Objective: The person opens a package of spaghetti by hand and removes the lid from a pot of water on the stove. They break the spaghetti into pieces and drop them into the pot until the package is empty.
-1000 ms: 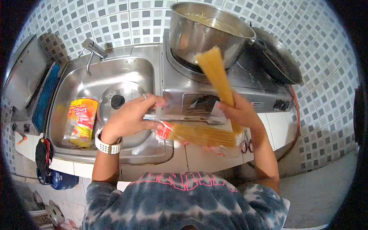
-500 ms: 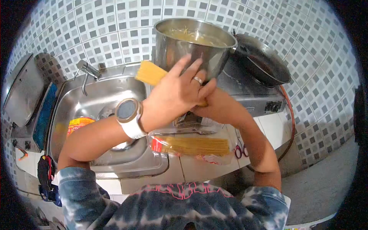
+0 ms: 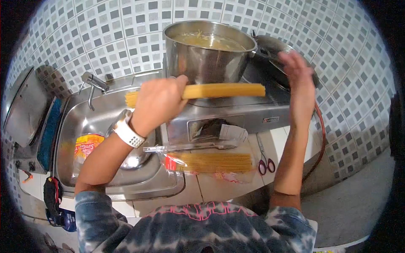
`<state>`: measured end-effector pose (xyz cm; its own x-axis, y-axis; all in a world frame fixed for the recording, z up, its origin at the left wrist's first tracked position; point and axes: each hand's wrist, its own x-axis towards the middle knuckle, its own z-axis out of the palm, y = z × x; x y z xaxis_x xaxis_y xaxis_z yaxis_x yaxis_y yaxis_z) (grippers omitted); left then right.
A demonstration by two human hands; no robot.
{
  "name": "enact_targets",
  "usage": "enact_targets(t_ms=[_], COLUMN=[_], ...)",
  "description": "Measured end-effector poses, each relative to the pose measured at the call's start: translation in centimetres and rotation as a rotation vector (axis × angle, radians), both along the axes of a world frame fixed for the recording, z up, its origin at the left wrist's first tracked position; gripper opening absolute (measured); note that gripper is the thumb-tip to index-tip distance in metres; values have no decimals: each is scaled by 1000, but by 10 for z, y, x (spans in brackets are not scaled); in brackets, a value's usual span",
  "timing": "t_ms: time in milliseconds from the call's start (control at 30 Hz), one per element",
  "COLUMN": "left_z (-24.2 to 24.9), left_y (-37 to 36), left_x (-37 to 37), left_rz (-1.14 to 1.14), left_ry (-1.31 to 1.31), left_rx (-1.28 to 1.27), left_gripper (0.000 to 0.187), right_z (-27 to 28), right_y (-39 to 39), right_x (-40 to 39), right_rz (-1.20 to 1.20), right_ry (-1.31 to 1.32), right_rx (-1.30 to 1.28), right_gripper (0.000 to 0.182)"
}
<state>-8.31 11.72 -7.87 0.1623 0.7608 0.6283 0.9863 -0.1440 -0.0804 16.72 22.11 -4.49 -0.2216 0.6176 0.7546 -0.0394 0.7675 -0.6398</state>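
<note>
A bundle of dry spaghetti is gripped in my left hand, whose fingers wrap round it. It lies almost level, sticking out on both sides of the fist, in front of the large steel pot. Water with pasta in it shows inside the pot. My right hand is raised to the right of the pot, near the dark pan; it holds nothing, and its slightly blurred fingers are stretched out. Below, more spaghetti lies in a clear pack on the tiled counter.
The pot stands on a steel gas stove, beside a tilted black pan. Tongs and scissors lie on the counter. At left are the sink with a yellow-red packet and the faucet.
My hands have come apart. The right one has let go and moved up and right; the left has turned over and shifted left, bringing the spaghetti bundle level.
</note>
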Motion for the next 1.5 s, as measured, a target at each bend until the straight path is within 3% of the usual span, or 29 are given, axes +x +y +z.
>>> enact_targets(t_ms=[67,133,200,400,467,633,733,867,967,1233,1500], left_z=[4,9,10,10,9,12,13,19,16,-5,-8], left_y=[-1,-2,1,1,1,0,4,9,20,23,0], left_x=[4,13,21,19,22,22,28,34,26,24,21], left_rz=[10,37,-2,-10,-4,46,-12,-13,46,77,-189], left_ry=[-84,-109,-95,-22,5,69,97,90,131,203,135], left_rx=[-49,-95,-54,-11,-30,-105,-61,-4,32,171,225], left_gripper=[14,15,12,10,10,11,9,9,7,10,14], right_z=[-4,-15,-30,-21,-28,-11,-3,-15,-17,-24,-24], right_y=[5,-1,-13,-5,-16,-26,-40,-26,-22,-21,-40], right_x=[1,-13,-33,-27,-41,-28,-45,-75,-86,-96,-81], right_rz=[33,159,348,113,109,-453,-201,-310,-366,-344,-169], right_ry=[368,480,302,383,70,-338,-740,-1044,-1114,-1011,-1036], right_rx=[-136,-313,-423,-276,-262,456,575,499,438,504,610], right_gripper=[67,68,71,74,72,47,43,27,19,13,13])
